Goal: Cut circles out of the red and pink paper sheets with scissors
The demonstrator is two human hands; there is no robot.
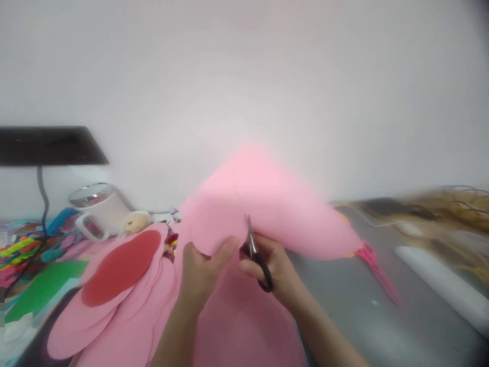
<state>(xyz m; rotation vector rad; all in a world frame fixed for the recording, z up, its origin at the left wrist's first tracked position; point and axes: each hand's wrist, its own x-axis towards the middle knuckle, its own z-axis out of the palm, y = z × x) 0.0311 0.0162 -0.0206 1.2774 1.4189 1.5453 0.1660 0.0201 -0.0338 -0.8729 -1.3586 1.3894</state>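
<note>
A large pink sheet (263, 188), felt or foam by its look, stands up in front of me with its corner against the wall. My left hand (204, 270) pinches the lower edge of a rounded, partly cut piece of it. In my right hand (275, 265) is a pair of scissors (253, 244) with black handles, blades pointing up. The blades are at the right side of the rounded piece, touching the pink material. To my left lies a pile of pink rounded cutouts (130, 326), with a red cutout (122, 267) on top.
A white mug (103, 211) with a shiny lid stands at the back left, under a dark panel (49, 145). Green sheets (46, 288) and colourful craft bits lie farther left. Pink-handled scissors (378, 272) and a white roll (443, 285) lie on the grey table (344, 306) at right.
</note>
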